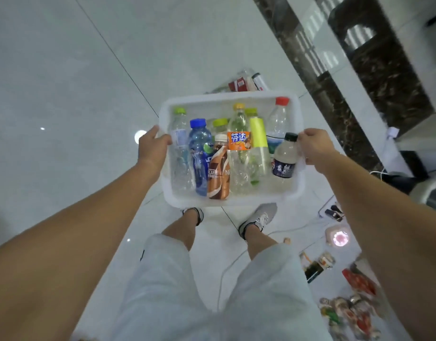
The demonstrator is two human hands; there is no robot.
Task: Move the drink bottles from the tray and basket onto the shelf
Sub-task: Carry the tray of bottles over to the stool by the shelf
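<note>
Gripping the white tray (212,98) by its left and right rims, I am holding it in the air over the pale tiled floor (64,70), in front of my legs and above my two shoes (260,216). My left hand (151,146) is curling over the left rim and clamping the plastic. My right hand (315,150) is wrapping the right rim the same way, its thumb sitting just beside the cap of the black-capped bottle (284,158), though I cannot tell whether they are touching. The bottles are all leaning or lying inside the tray, packed side by side: a green-capped clear bottle (180,148) against the left wall, next a blue-capped bottle (198,153), then a brown coffee bottle (219,173), an orange-labelled bottle (239,142), a yellow-green labelled bottle (258,132), and a red-capped clear bottle (278,119) in the far right corner. The black-capped bottle is resting against the right wall. Beyond the tray's far rim, more bottles (246,82) are lying on the floor, too blurred for me to sort out. Small packets (352,313) are lying scattered on the floor by my right leg
</note>
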